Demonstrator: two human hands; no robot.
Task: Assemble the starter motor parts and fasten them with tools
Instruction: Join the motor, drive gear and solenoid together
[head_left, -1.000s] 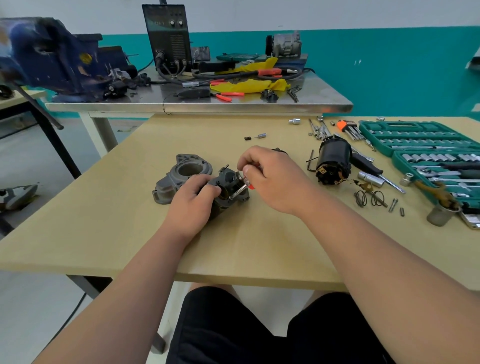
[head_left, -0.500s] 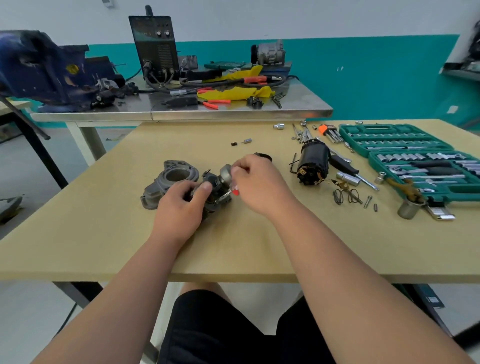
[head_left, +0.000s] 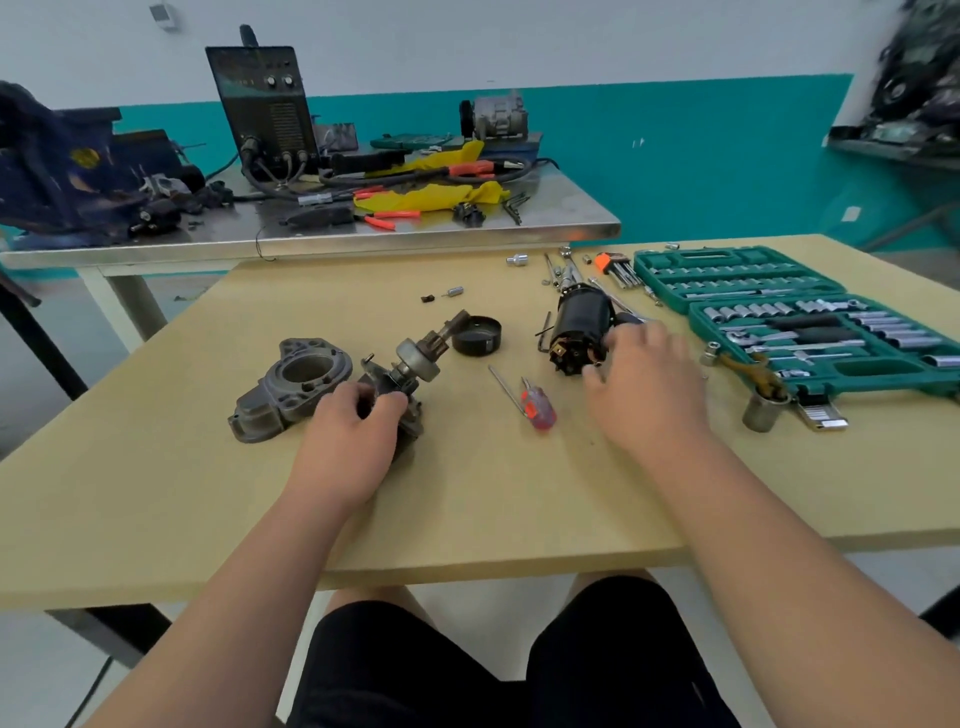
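Two hands (head_left: 343, 447) (head_left: 649, 389) on gear assembly (head_left: 415, 364), motor body (head_left: 579, 322)

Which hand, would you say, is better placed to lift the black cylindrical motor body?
Right: the right hand is at the black cylindrical motor body; the left hand grips the grey metal gear assembly.

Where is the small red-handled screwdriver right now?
In the head view it lies on the tan wooden table between the left hand and right hand, near the black round cap.

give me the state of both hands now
Left hand: closed, holding the pinion assembly.
Right hand: open, at the black motor body.
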